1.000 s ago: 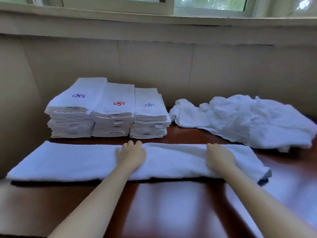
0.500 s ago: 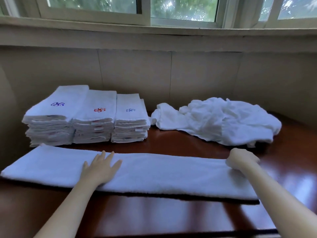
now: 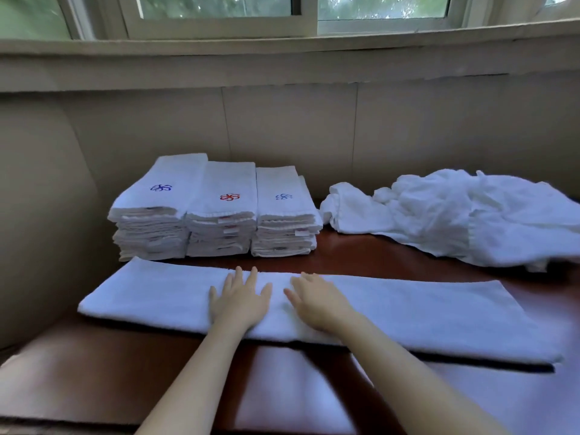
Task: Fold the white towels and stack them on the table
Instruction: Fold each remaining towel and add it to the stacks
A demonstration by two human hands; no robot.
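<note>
A long white towel (image 3: 423,312), folded lengthwise into a strip, lies flat across the brown table (image 3: 94,372). My left hand (image 3: 240,301) rests palm down on its middle with fingers spread. My right hand (image 3: 317,301) lies flat on the towel just to the right of it, fingers straight. Behind the strip stand three stacks of folded white towels (image 3: 219,211), side by side, each topped with a small embroidered mark. A heap of unfolded white towels (image 3: 464,215) lies at the back right.
A beige wall (image 3: 314,127) runs right behind the stacks, with a window sill and windows above. A beige padded surface (image 3: 37,215) closes off the left side. The table's front edge is near the bottom of the view.
My right hand has slid left from the towel's right end to its middle and opened flat. My left hand stays pressed on the middle. The view has shifted.
</note>
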